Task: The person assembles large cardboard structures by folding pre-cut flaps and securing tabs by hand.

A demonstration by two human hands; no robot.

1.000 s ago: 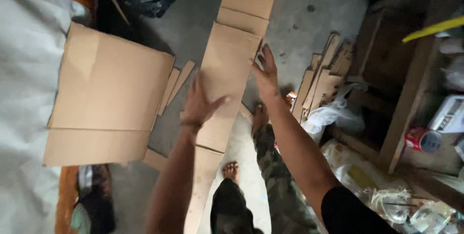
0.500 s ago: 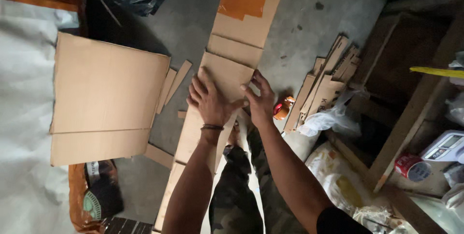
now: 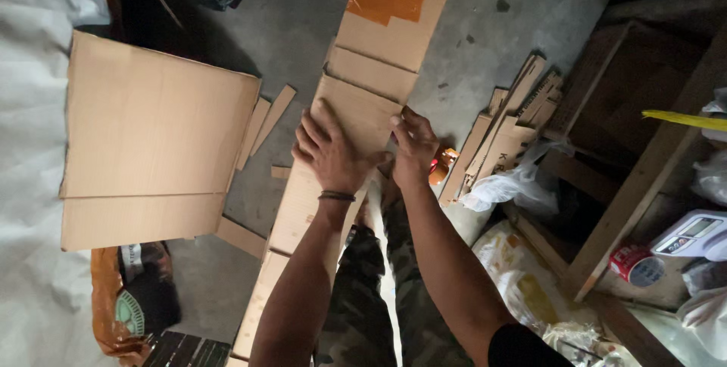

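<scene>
Both hands [image 3: 333, 153] [image 3: 413, 147] press the long cardboard strip [image 3: 356, 113].

cardboard strip [image 3: 356, 121] cut off at top edge, lower part behind arms

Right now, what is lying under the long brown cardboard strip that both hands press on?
Under the long brown cardboard strip only the grey concrete floor shows around its edges. The left hand and right hand rest on top; anything directly beneath is covered.

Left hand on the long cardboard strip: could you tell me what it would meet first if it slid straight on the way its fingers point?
Probably more of the same cardboard strip: the left hand points up it toward the crease and the orange tape patch.
</scene>
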